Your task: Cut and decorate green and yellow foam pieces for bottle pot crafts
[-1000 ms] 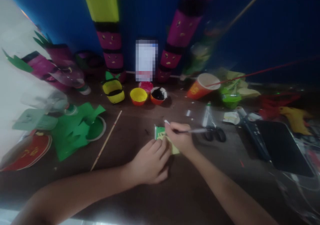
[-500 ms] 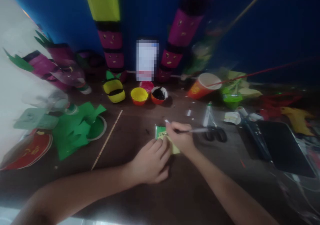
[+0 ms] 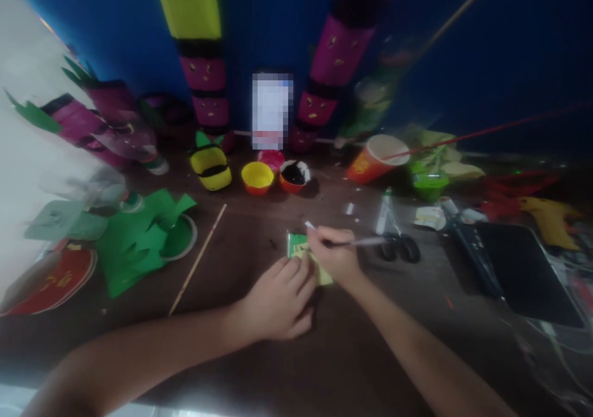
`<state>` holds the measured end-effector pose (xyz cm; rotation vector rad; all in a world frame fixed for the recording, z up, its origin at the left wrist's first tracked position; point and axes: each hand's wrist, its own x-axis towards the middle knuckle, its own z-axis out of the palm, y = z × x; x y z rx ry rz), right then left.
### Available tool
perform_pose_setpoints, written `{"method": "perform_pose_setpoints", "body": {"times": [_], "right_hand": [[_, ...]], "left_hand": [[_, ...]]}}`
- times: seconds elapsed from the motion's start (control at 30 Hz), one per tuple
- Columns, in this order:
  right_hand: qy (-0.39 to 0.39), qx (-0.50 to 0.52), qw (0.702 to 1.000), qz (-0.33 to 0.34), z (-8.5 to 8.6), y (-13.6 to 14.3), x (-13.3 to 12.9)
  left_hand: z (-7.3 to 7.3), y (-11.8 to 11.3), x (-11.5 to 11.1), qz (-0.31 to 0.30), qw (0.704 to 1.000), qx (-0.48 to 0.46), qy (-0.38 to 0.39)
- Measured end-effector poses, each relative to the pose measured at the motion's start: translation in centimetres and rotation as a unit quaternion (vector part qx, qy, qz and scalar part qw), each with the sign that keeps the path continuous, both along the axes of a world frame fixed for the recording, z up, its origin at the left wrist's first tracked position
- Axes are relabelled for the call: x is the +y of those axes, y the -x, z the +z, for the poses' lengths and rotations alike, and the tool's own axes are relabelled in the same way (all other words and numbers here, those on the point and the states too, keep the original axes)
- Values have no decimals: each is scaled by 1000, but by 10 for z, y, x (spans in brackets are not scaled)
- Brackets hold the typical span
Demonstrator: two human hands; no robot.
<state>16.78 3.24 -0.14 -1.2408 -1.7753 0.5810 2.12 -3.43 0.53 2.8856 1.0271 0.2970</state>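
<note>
Left hand (image 3: 280, 299): fingers bent, resting on pale yellow paper (image 3: 325, 275); any pinch, cannot tell. Right hand (image 3: 337, 257): gripping slim tool (image 3: 359, 243). Paper: on table (image 3: 352, 349), two o'clock from left hand. Scissors (image 3: 408, 249): three o'clock from right hand. Thin stick (image 3: 198, 259): nine o'clock from paper.

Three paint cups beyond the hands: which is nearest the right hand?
The black-paint cup, front right, white inside its rim. The yellow-paint cup sits to its left; the pink-paint cup is farther back.
</note>
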Motion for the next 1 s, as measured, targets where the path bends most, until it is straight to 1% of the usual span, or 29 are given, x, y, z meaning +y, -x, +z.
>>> {"method": "perform_pose_setpoints", "body": {"times": [0.47, 1.0], "right_hand": [[13, -2, 1000, 13, -1, -1, 1], [14, -8, 1000, -4, 1, 0, 0]], "left_hand": [[1, 0, 0, -1, 1000, 3, 8], [1, 0, 0, -1, 1000, 3, 6]]}}
